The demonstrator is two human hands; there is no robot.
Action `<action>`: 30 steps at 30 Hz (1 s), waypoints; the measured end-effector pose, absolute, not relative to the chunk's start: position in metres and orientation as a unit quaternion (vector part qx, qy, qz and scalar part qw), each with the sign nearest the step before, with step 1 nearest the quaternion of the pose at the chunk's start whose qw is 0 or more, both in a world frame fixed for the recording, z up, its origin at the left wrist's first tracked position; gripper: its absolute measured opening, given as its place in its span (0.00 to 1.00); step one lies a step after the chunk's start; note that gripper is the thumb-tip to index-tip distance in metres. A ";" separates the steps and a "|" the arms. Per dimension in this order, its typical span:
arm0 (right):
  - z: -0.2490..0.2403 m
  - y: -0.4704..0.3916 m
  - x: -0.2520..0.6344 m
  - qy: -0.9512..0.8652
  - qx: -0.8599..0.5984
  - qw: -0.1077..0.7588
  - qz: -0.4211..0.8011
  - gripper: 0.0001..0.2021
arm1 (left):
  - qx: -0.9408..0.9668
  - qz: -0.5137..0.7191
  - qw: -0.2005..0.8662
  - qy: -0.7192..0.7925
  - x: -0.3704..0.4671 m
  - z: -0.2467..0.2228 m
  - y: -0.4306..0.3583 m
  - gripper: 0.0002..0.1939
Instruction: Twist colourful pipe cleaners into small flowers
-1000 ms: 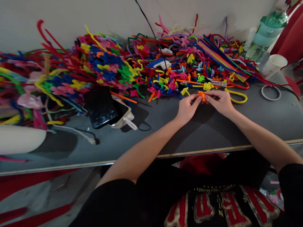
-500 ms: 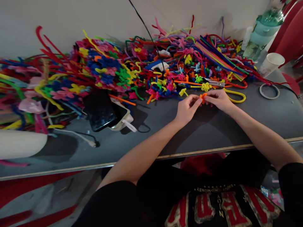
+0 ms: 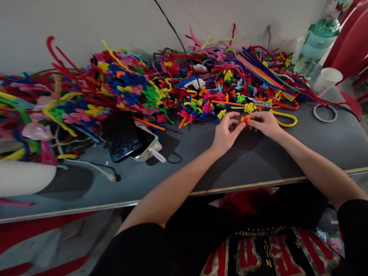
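Pinching a small orange piece (image 3: 245, 119) from opposite sides, the left hand (image 3: 225, 134) and the right hand (image 3: 266, 124) meet just above the near edge of the clutter on the grey bench (image 3: 287, 157). Each grip is closed, thumb and fingertip together on the orange fuzz; a piece this small probably leaves room only for fingertips, and holding it from both sides likely steadies it while its soft stem is shaped. Its exact form is mostly hidden between the fingers.

Both forearms reach over the bare strip at the front of the bench, which seems to give the hands room to work clear of the heap. Just beyond the fingers lie a yellow flower (image 3: 248, 107) and a metal hand tool (image 3: 260, 103), perhaps put there to be within easy reach; whether it cuts or grips, I cannot tell. Beside the right hand, a bent yellow stem (image 3: 287, 124) rests on the surface.

Behind, a bundle of straight stems (image 3: 258, 71) lies together on the pile, probably kept parallel so that single ones draw out easily. A dark phone (image 3: 122, 136) sits well to the left, while a paper cup (image 3: 327, 80) and green bottle (image 3: 313, 50) stand at the far right, apart from the hands.
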State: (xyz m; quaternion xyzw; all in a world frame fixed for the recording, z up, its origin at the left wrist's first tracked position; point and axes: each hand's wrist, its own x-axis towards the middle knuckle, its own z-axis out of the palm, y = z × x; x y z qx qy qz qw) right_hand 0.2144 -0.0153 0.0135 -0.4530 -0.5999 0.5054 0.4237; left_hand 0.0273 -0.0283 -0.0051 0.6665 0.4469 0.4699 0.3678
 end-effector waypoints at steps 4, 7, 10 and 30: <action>0.014 -0.018 0.213 -0.597 -0.447 0.437 0.503 0.25 | 0.677 0.472 0.363 0.433 0.027 -0.006 -0.027 0.17; 0.016 -0.021 0.211 -0.596 -0.437 0.450 0.502 0.24 | 0.684 0.481 0.352 0.421 0.028 -0.005 -0.028 0.16; 0.018 -0.025 0.209 -0.596 -0.430 0.459 0.500 0.24 | 0.680 0.499 0.337 0.417 0.027 -0.003 -0.030 0.16; 0.020 -0.030 0.204 -0.599 -0.388 0.471 0.519 0.22 | 0.672 0.523 0.326 0.410 0.026 0.003 -0.029 0.23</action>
